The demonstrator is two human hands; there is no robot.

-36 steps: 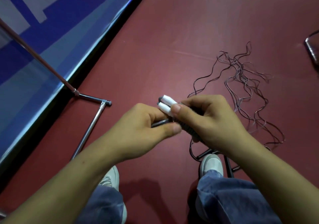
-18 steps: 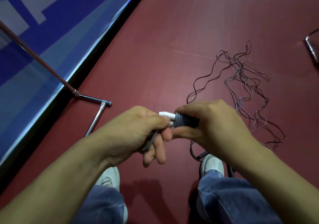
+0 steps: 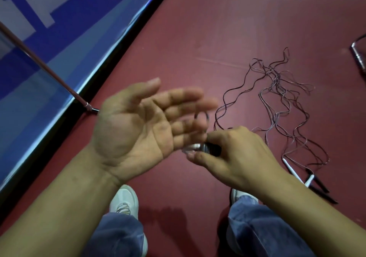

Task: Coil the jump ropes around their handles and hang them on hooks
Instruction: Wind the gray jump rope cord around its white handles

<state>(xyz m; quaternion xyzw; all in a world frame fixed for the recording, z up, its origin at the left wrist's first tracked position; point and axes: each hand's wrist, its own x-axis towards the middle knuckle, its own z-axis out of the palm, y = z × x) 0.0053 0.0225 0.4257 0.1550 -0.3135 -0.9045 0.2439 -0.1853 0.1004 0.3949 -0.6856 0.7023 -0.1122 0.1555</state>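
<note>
The left hand (image 3: pixel 138 122) lies open, palm turned up, fingers straight and spread, their tips blurred. The right hand (image 3: pixel 239 153) sits just beside it, knuckles up, with thumb and fingers curled round the handle bundle (image 3: pixel 211 149). Both bare forearms reach in from below.

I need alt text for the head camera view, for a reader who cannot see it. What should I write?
A person's right hand grips cord-wrapped jump rope handles, while the left hand is open, palm up, beside them. More jump ropes lie tangled on the red floor beyond the hands.
</note>
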